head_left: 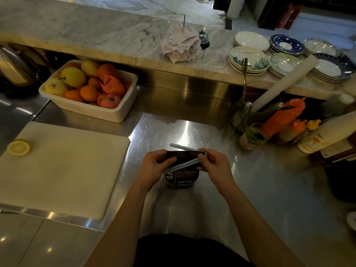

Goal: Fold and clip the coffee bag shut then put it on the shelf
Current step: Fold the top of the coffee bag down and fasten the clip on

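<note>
Coffee bag (pixel 181 175) stands upright on the steel counter (pixel 240 189), mid-width, nearer the front edge than the back wall, just right of the white cutting board (pixel 63 166). Bag top is folded down. Left hand (pixel 154 166) grips the folded top's left side, fingers curled narrow around it w/ thumb on the front. Right hand (pixel 213 162) pinches the hinge end of a white bag clip (pixel 185 162), fingers close together. Clip sits open in a V: one arm across the fold's front, other arm behind, pointing toward the back-left.
</note>
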Demonstrator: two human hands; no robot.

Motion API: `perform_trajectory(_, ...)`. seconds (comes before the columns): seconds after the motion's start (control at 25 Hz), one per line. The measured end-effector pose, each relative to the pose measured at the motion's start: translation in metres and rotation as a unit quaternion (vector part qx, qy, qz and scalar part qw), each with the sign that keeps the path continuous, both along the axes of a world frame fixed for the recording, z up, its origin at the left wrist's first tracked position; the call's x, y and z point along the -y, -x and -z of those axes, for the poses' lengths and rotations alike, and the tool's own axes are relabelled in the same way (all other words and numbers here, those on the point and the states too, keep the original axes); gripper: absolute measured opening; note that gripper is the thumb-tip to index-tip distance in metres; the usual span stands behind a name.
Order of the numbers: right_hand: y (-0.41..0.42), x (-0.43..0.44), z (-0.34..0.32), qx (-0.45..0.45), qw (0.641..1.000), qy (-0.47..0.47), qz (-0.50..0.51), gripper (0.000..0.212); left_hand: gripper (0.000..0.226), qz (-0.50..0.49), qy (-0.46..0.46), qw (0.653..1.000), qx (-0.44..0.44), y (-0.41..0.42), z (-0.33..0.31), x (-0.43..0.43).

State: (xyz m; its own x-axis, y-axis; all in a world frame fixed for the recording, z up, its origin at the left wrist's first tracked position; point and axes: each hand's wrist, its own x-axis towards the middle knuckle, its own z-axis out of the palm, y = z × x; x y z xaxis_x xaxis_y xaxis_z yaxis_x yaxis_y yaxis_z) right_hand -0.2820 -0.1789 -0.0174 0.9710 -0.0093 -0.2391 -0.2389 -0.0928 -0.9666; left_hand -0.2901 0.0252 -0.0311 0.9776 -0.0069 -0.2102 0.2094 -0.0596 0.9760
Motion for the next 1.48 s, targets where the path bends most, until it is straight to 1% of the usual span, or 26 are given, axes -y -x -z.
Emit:
perform_trajectory(0.08, -0.001, 0.0, 0.007, 0.016, 0.999, 0.049, -0.006, 0.016, 0.014, 0.004, 0.016, 1.0, -0.011, 0.0, 0.0, -0.002)
perform_trajectory(0.12, 0.0, -0.002, 0.01, 0.02, 0.998, 0.056, -0.008, 0.016, 0.016, 0.005, 0.017, 1.0, -0.016, -0.001, 0.001, -0.003)
perform_trajectory(0.24, 0.003, -0.006, 0.018, 0.007, 1.0, 0.012, 0.01, 0.016, 0.022, 0.001, 0.012, 0.999, -0.031, -0.004, 0.005, -0.005)
perform_trajectory(0.36, 0.003, -0.007, 0.024, -0.007, 0.999, -0.019, 0.027, 0.017, 0.028, -0.011, 0.033, 0.999, -0.032, -0.002, 0.004, -0.005)
perform_trajectory(0.4, 0.003, -0.007, 0.025, -0.014, 0.999, -0.03, 0.034, 0.018, 0.038, -0.011, 0.038, 0.999, -0.031, -0.001, 0.002, -0.007)
perform_trajectory(0.48, 0.005, -0.009, 0.027, -0.019, 0.998, -0.045, 0.044, 0.02, 0.068, -0.002, 0.034, 0.999, -0.039, 0.001, 0.0, -0.009)
perform_trajectory(0.52, 0.006, -0.011, 0.026, -0.017, 0.998, -0.049, 0.047, 0.021, 0.077, -0.002, 0.024, 0.999, -0.043, 0.002, 0.001, -0.01)
perform_trajectory(0.56, 0.007, -0.014, 0.026, -0.014, 0.997, -0.051, 0.051, 0.022, 0.077, -0.01, 0.018, 0.999, -0.043, 0.002, 0.003, -0.01)
perform_trajectory(0.68, 0.009, -0.016, 0.025, -0.007, 0.998, -0.039, 0.048, 0.021, 0.053, -0.068, 0.04, 0.996, -0.029, 0.004, 0.009, -0.006)
perform_trajectory(0.8, 0.007, -0.008, 0.024, 0.013, 1.0, 0.012, 0.013, 0.017, 0.036, -0.109, 0.086, 0.99, -0.026, 0.005, 0.011, -0.002)
perform_trajectory(0.92, 0.006, 0.0, 0.022, 0.021, 0.999, 0.042, -0.02, 0.01, 0.028, -0.102, 0.108, 0.989, -0.025, 0.005, 0.013, -0.002)
perform_trajectory(1.04, 0.003, 0.002, 0.022, 0.028, 0.996, 0.078, -0.024, 0.008, 0.025, -0.073, 0.11, 0.991, -0.021, 0.005, 0.01, -0.006)
perform_trajectory(1.12, 0.0, 0.003, 0.023, 0.034, 0.993, 0.105, -0.03, 0.008, 0.026, -0.052, 0.094, 0.994, -0.014, 0.005, 0.007, -0.01)
perform_trajectory(1.2, -0.002, 0.003, 0.023, 0.04, 0.991, 0.122, -0.041, 0.009, 0.022, -0.051, 0.063, 0.997, -0.005, 0.004, 0.007, -0.016)
perform_trajectory(1.36, -0.002, 0.0, 0.021, 0.041, 0.991, 0.118, -0.045, 0.014, 0.013, -0.058, -0.005, 0.998, 0.004, 0.003, 0.009, -0.021)
perform_trajectory(1.48, -0.001, 0.001, 0.022, 0.038, 0.991, 0.119, -0.046, 0.011, 0.006, -0.034, -0.024, 0.999, 0.015, 0.002, 0.011, -0.023)
